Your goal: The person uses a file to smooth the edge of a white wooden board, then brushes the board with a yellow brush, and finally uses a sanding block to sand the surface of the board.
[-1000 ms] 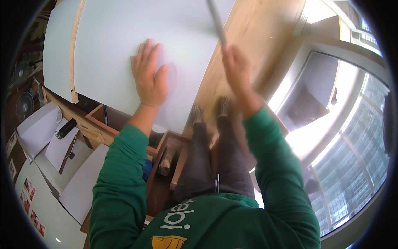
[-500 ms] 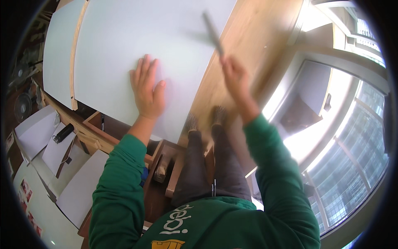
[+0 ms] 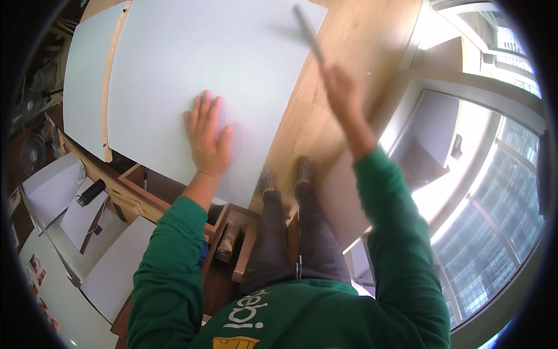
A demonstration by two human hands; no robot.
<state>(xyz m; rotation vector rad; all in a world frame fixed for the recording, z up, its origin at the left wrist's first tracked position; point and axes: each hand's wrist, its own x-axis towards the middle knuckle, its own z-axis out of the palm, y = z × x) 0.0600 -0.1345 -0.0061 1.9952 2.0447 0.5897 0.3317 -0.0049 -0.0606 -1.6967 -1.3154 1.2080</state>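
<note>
A large pale blue-white board [image 3: 157, 70] spreads out ahead of me, with a thin light-wood strip [image 3: 108, 87] across its left part. My left hand [image 3: 208, 142] lies flat on the board, fingers stretched out, holding nothing. My right hand [image 3: 342, 93], blurred by motion, is closed around the near end of a long, narrow grey tool [image 3: 308, 34]. The tool points away from me above the board's right edge. Motion blur hides its exact kind, and I cannot tell whether it touches the board.
Wooden floor [image 3: 302, 131] runs along the board's right side, by my feet. Open wooden drawers [image 3: 224, 256] stand near my left forearm. Further left are loose white panels [image 3: 119, 267], a black bottle [image 3: 91, 192] and a fan [image 3: 33, 154]. A bright window [image 3: 488, 232] is at right.
My right hand has moved slightly right with the tool still in it. My left hand stays flat on the board. The whole view has shifted a little.
</note>
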